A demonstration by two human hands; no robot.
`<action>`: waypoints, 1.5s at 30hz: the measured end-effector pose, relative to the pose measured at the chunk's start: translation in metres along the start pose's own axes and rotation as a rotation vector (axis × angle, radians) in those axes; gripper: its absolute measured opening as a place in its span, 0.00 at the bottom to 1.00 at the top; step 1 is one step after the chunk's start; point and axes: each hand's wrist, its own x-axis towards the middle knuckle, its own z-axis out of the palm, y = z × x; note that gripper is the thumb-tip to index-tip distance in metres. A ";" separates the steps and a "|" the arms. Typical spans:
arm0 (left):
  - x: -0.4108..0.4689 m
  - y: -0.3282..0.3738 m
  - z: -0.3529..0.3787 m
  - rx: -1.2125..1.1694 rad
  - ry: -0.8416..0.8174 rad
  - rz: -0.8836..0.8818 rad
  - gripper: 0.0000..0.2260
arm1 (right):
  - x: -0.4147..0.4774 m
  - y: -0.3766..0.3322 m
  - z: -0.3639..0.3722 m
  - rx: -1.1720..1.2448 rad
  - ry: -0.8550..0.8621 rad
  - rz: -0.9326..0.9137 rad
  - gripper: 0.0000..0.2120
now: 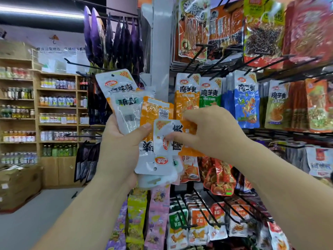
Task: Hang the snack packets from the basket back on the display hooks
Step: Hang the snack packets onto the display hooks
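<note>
My left hand grips a fanned bunch of snack packets, white and orange ones, held up in front of the display rack. My right hand pinches one orange-and-white packet at the front of the bunch, turned sideways. Behind them, matching orange packets hang on a black display hook, beside green and blue ones. No basket is in view.
Black hooks stick out toward me from the rack, full of red and orange packets above and below. Purple bags hang at upper left. Wooden shelves of bottles and cardboard boxes stand at left.
</note>
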 end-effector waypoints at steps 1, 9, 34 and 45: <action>0.002 -0.001 0.000 -0.003 0.011 -0.003 0.18 | 0.000 0.004 -0.003 0.056 -0.007 0.069 0.30; 0.014 -0.006 0.000 0.031 0.064 -0.004 0.16 | 0.024 0.049 -0.001 0.662 0.338 0.554 0.26; 0.021 -0.013 -0.003 0.189 0.046 0.108 0.18 | 0.081 0.057 0.018 0.909 0.386 0.767 0.27; 0.021 -0.020 -0.004 0.181 0.048 0.098 0.19 | 0.085 0.068 0.011 0.789 0.340 0.765 0.29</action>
